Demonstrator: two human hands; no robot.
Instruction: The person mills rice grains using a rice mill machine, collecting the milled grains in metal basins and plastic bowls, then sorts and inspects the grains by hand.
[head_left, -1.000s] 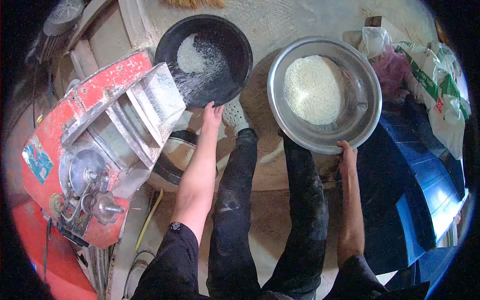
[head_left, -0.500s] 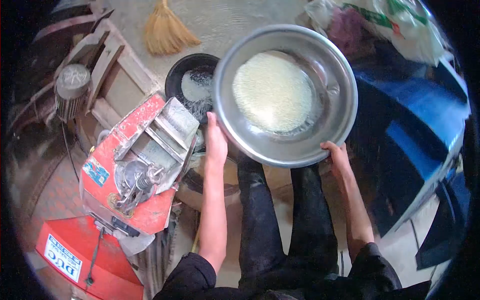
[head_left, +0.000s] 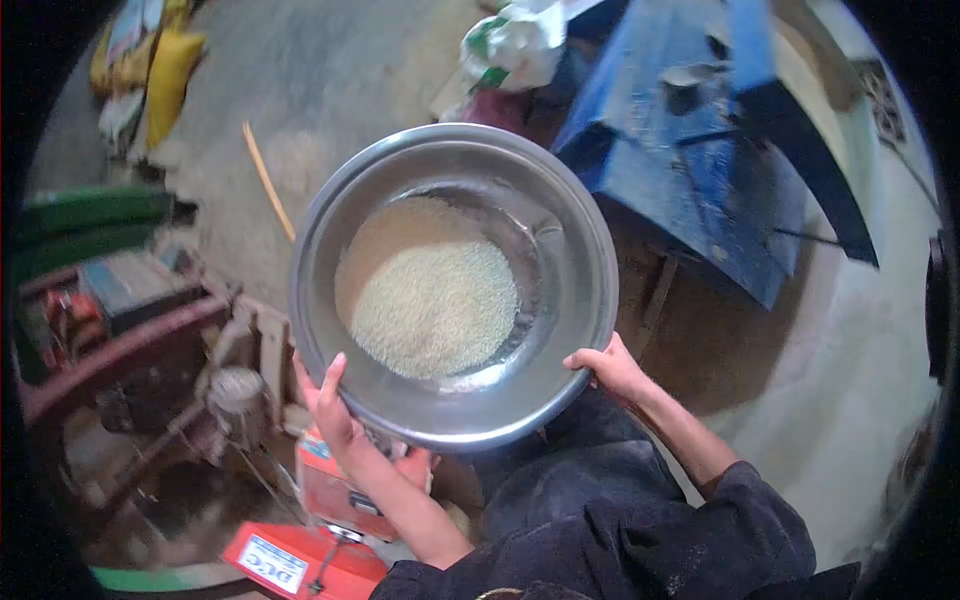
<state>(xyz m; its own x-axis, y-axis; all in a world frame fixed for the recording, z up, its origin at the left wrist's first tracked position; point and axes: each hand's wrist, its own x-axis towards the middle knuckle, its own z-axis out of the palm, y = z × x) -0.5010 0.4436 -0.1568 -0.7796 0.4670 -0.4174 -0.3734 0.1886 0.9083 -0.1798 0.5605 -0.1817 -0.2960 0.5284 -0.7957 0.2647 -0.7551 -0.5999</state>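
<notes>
Glossy metal basin [head_left: 565, 300] — rough grains [head_left: 437, 310] inside — matt black cloth sleeve [head_left: 755, 520].

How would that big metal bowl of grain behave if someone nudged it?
The bowl looks rigid, so it probably wouldn't flex. Its smooth, shiny wall might feel slippery. The loose grain would likely slide if it tilted.

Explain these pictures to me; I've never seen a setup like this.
There is no robot here. A camera worn on a person's head took every picture, looking forward and down, so the person's own arms reach in from the bottom. The left hand and right hand hold a metal basin by its rim, one at each side. Pale grain lies inside, partly in shadow. Around it are a blue machine, a white and green bag and a red hopper.
</notes>
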